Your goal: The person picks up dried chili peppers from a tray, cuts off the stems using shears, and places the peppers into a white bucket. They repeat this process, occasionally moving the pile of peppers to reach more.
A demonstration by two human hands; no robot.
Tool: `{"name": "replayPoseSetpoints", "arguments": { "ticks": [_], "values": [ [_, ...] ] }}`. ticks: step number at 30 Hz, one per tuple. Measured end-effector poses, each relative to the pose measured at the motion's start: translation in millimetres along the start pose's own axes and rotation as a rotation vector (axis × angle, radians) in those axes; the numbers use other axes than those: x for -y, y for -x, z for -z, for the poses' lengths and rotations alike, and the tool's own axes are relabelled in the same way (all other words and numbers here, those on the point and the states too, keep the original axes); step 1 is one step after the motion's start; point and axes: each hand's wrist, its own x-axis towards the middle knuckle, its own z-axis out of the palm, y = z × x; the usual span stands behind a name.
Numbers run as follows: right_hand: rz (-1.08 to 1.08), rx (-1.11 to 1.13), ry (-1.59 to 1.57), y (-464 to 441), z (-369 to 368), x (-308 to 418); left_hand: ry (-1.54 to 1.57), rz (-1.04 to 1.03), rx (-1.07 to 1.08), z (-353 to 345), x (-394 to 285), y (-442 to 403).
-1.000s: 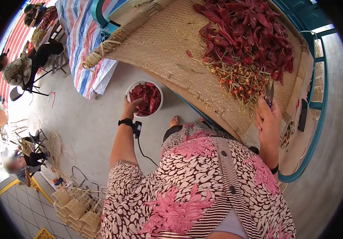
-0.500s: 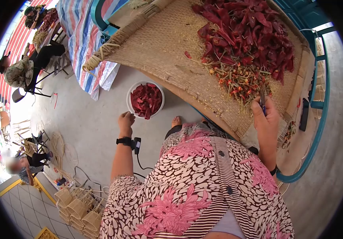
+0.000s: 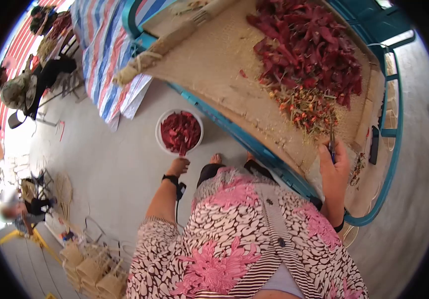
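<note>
My left hand [image 3: 178,167] is closed just below the white bucket [image 3: 159,140], pinching the end of a dried red chili pepper [image 3: 182,148] at its rim. More dried red peppers [image 3: 179,127] fill that bucket, which stands on the floor. My right hand [image 3: 335,162] is wrapped round a pair of scissors [image 3: 332,144], blades pointing away from me over the woven tray [image 3: 209,65]. Beyond the blades lie a heap of cut stems and pepper tops [image 3: 306,109] and a large pile of dried red peppers [image 3: 309,50].
A teal metal frame [image 3: 254,149] carries the tray. A dark phone-like object [image 3: 374,144] lies at its right. A striped plastic sheet [image 3: 97,60] hangs at the upper left. People sit at the left, one in camouflage [image 3: 17,92]. Woven baskets [image 3: 92,269] are stacked at lower left.
My left hand has moved down and right, to the bucket's near rim, and now pinches a pepper there. My right hand with the scissors has shifted slightly toward me.
</note>
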Motion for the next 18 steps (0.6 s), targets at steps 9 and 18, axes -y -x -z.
{"name": "replayPoseSetpoints", "arguments": {
  "ticks": [9,18],
  "values": [
    [-0.081,-0.226,-0.084,17.7,2.8,-4.4,-0.556,-0.333,-0.581,7.2,-12.6,-56.9],
    [0.015,-0.102,0.01,4.6,-2.4,-8.5,-0.585,-0.331,-0.079,-118.5,-181.2,141.7]
  ]
}}
